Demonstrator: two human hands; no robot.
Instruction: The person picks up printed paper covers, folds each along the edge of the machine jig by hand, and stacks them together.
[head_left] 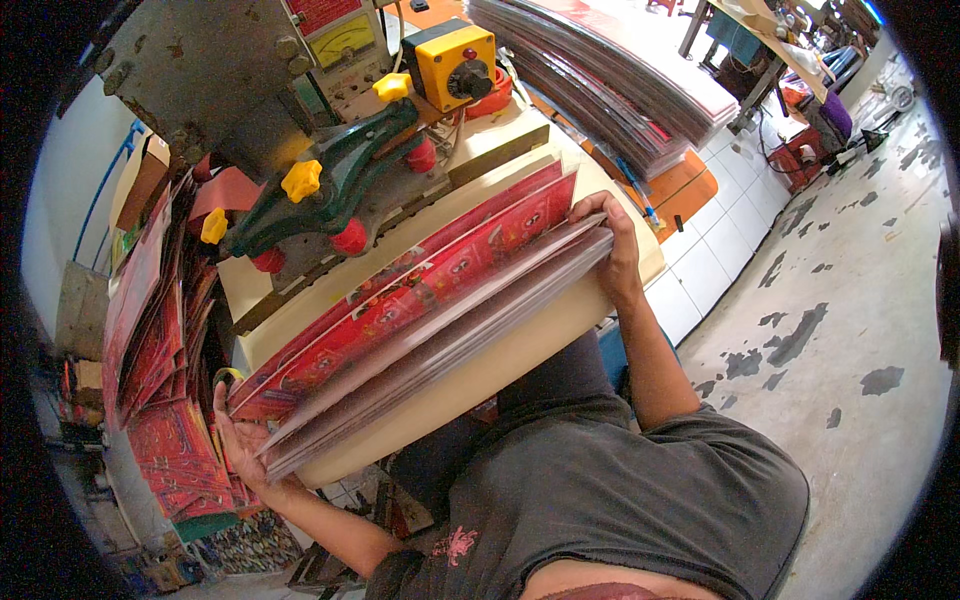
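Note:
Between my two hands a stack of printed sheets (440, 350) stands on its long edge, tilted, on the cream tabletop (560, 310) of a machine. Several edges in the stack are pale, and red printed faces show toward the machine. My right hand (615, 240) grips the far right end, its fingers curled over the top corner. At the near left end, my left hand (243, 445) clasps the sheets, with part of its grip hidden behind them. Another red printed sheet (480, 220) leans just behind the stack, close to the machine.
A dark green clamp arm (350, 180) with yellow star knobs and red rubber feet overhangs the tabletop. Behind it sits a yellow control box (455, 65) with a black knob. Loose red sheets (170, 400) pile up at left; a tall sheet stack (610, 80) lies at back right.

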